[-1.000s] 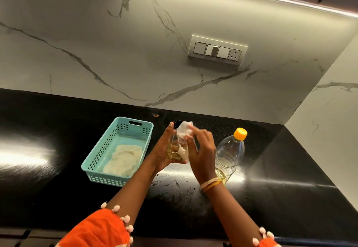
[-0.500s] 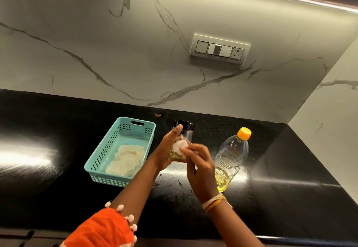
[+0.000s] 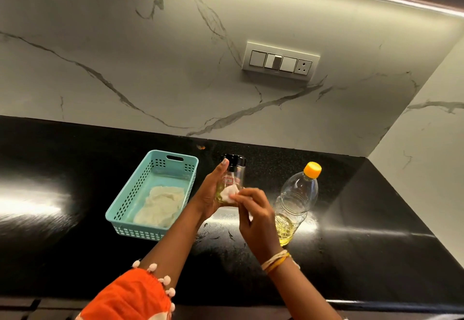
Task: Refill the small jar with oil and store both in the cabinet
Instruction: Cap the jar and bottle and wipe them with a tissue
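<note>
Two hands meet above the middle of the black bench (image 3: 75,231), both busy with the small jar (image 3: 229,185). The left hand (image 3: 209,199) grips the jar from its left side, thumb reaching up to the black lid (image 3: 233,160), and holds it upright and clear of the bench. The right hand (image 3: 254,215) pinches a wad of white tissue (image 3: 229,191) between its fingertips and presses it against the lower front of the glass. A little yellowish oil shows at the bottom of the jar, and a small red-and-white label sits on the glass just under the lid. Just to the right of the hands the oil bottle (image 3: 295,201) stands upright on the bench with its orange cap (image 3: 312,169) on; it is clear plastic with oil only in its lower part. To the left of the hands lies a turquoise basket (image 3: 173,162) with perforated walls, its long side running toward the wall, and a crumpled whitish cloth (image 3: 160,205) fills its near half. The right wrist wears yellow and pale thread bands (image 3: 276,262), and an orange sleeve (image 3: 130,297) trimmed with small pale pompoms covers the left arm near the front edge. On the marble wall behind the bench is a switch plate (image 3: 280,61) with a socket at its right end.
</note>
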### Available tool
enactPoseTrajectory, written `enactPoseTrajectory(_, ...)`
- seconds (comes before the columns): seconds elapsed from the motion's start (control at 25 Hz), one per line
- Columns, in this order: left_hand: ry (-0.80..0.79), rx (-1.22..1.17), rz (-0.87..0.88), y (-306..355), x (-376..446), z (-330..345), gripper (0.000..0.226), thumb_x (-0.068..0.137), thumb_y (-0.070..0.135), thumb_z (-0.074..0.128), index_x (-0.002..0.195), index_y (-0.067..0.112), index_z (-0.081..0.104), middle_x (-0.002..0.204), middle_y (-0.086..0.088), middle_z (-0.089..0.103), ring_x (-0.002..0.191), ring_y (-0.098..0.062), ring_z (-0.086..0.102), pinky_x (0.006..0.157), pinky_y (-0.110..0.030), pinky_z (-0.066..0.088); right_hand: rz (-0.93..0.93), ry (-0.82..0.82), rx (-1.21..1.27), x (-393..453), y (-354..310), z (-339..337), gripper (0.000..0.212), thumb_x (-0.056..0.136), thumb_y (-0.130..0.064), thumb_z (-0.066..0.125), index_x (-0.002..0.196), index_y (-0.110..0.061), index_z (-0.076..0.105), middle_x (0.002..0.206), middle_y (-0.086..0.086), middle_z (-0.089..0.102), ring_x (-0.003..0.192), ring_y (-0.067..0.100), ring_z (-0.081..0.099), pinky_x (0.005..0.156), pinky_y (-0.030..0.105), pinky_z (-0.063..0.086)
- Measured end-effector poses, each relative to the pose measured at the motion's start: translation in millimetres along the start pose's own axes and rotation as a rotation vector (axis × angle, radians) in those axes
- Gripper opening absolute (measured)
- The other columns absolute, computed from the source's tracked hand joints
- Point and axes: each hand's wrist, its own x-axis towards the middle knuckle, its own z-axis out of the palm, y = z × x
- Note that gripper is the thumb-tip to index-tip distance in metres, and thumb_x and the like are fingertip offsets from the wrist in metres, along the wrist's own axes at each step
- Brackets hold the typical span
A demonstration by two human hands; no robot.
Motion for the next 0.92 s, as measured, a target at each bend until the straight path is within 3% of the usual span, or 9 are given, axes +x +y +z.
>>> enactPoseTrajectory(0.08, 0.010, 0.001, 0.006, -1.9, 1.2, -1.1, 0.059, 0.082, 0.063, 0.055, 0.110, 0.013, 0.066, 0.086, -0.007, 0.064, 0.076, -0.021, 0.062, 0.066, -0.032, 0.053, 0.020, -0.017, 0.027, -11.3, -2.3, 0.1, 0.021, 0.086, -0.001, 0.065, 0.102, -0.012, 0.072, 0.101, 0.002, 0.059, 0.094, 0.012, 0.060, 0.079, 0.025, 0.054)
enactPoseTrajectory(0.28, -0.036, -0.032, -0.022, -5.6, -1.4, -3.7, 0.054, 0.089, 0.064, 0.046, 0.110, 0.020, 0.069, 0.100, -0.010, 0.071, 0.088, -0.025, 0.069, 0.073, -0.045, 0.057, 0.067, 0.051, -0.032, 33.1, -1.1, -12.9, 0.018, 0.084, -0.001, 0.066, 0.099, -0.009, 0.071, 0.098, 0.005, 0.060, 0.088, 0.013, 0.059, 0.074, 0.018, 0.053)
enactPoseTrajectory(0.4, -0.027, 0.029, -0.027, -4.5, -4.5, -2.7, 0.051, 0.091, 0.065, 0.040, 0.108, 0.029, 0.072, 0.105, -0.007, 0.073, 0.093, -0.022, 0.071, 0.074, -0.044, 0.057, 0.084, 0.090, -0.009, 60.1, 0.0, -20.0, 0.020, 0.086, -0.002, 0.062, 0.104, -0.008, 0.070, 0.099, 0.007, 0.058, 0.087, 0.010, 0.057, 0.074, 0.014, 0.051)
enactPoseTrajectory(0.76, -0.030, -0.043, -0.002, -0.9, -6.6, -8.4, 0.057, 0.093, 0.063, 0.036, 0.117, 0.020, 0.064, 0.108, -0.015, 0.069, 0.090, -0.028, 0.068, 0.076, -0.047, 0.055, 0.005, -0.024, 0.013, -0.4, -10.3, -6.2, 0.021, 0.086, -0.002, 0.064, 0.104, -0.011, 0.070, 0.104, 0.006, 0.058, 0.096, 0.015, 0.058, 0.079, 0.023, 0.053)
enactPoseTrajectory(0.92, -0.065, -0.047, -0.038, -3.9, -8.6, -5.5, 0.064, 0.088, 0.071, 0.034, 0.115, 0.021, 0.064, 0.106, -0.014, 0.069, 0.091, -0.028, 0.066, 0.072, -0.046, 0.055, 0.095, 0.068, 0.026, 11.6, -10.5, -7.2, 0.022, 0.083, -0.002, 0.068, 0.101, -0.014, 0.072, 0.098, 0.003, 0.057, 0.090, 0.011, 0.056, 0.073, 0.018, 0.050)
